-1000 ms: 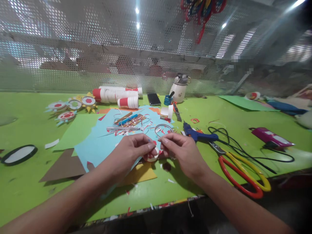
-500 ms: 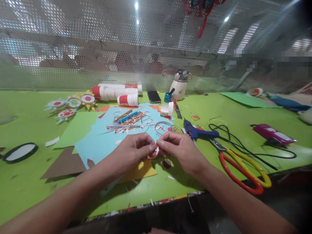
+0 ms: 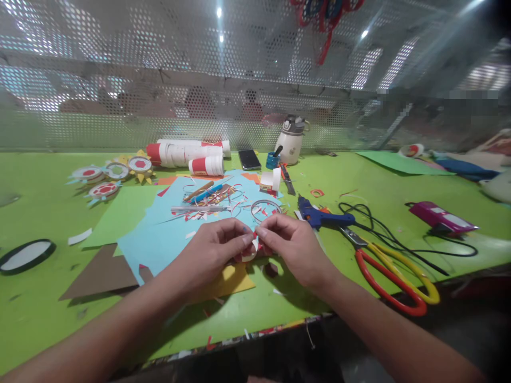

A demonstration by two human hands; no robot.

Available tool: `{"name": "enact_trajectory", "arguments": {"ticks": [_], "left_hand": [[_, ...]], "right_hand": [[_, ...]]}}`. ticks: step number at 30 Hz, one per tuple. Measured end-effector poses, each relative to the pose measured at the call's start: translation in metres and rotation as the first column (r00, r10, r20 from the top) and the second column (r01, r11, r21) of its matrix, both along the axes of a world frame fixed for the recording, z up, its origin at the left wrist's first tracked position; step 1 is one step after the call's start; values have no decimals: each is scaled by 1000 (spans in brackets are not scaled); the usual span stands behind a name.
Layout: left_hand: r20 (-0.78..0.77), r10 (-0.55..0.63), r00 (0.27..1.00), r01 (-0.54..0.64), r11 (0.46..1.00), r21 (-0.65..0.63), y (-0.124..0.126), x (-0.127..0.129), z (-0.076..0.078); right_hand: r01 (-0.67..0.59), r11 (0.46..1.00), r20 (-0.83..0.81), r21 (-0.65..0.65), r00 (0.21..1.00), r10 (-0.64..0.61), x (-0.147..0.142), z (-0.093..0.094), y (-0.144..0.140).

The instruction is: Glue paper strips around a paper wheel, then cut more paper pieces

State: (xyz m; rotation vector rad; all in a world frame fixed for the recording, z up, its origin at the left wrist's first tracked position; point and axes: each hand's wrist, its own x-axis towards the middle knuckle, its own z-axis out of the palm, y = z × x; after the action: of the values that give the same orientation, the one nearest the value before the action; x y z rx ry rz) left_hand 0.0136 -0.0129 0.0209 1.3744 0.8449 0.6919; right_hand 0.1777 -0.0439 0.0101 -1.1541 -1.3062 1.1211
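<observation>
Paper ring (image 3: 251, 252), small, white and red, pinched between left hand (image 3: 215, 250) and right hand (image 3: 293, 247), fingertips meeting above blue paper (image 3: 159, 236) on counter (image 3: 48, 213).

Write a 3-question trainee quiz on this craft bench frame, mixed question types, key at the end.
1. True or false: the left hand and right hand pinch the same small red-and-white paper piece between them.
2. Which tool lies directly to the right of the right hand, on the green table? A) blue glue gun B) phone C) white bottle
3. What colours are the two handles of the scissors?

Key: 1. True. 2. A. 3. One red, one yellow.
</observation>
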Motion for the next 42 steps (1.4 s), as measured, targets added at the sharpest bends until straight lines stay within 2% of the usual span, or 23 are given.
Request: {"name": "enact_trajectory", "arguments": {"ticks": [6,10,14,18,21,23,24,26,28,31,33,35,39,42], "left_hand": [[-13,41,999,-41,999,7,-1,0,-2],[15,53,998,-53,998,-21,-2,0,-2],[40,42,998,-43,999,16,0,-2,-3],[86,16,996,-19,999,32,4,-5,-6],[88,31,996,-34,999,35,5,-7,-6],[73,65,995,-68,996,52,7,-9,-5],[60,76,995,-80,995,64,8,-9,-5],[53,122,991,-125,990,70,10,-10,-6],[56,139,989,-142,988,65,14,-11,-7],[67,149,987,-152,987,44,18,-12,-11],[69,166,984,-169,985,41,21,-13,-14],[70,172,983,-175,984,38,23,-13,-17],[52,120,991,-123,990,63,25,-15,-21],[59,125,990,-128,990,54,26,-15,-22]], "right_hand": [[17,998,67,65,998,-22,-3,0,-1],[12,998,77,58,997,-16,-2,3,-3],[24,998,80,65,996,-29,4,7,-4],[65,993,83,99,994,-73,21,15,-9],[73,987,223,145,969,-105,45,23,-23],[71,989,407,128,906,-117,64,28,-36],[91,988,511,125,847,-143,74,30,-43],[165,971,708,176,664,-241,95,31,-55],[248,936,779,251,522,-347,116,29,-65],[317,890,820,328,373,-435,146,24,-76],[306,887,846,347,307,-437,157,20,-84],[253,912,879,324,275,-389,160,16,-92],[118,971,948,207,220,-228,146,13,-103],[112,977,975,182,111,-194,142,11,-102]]}}
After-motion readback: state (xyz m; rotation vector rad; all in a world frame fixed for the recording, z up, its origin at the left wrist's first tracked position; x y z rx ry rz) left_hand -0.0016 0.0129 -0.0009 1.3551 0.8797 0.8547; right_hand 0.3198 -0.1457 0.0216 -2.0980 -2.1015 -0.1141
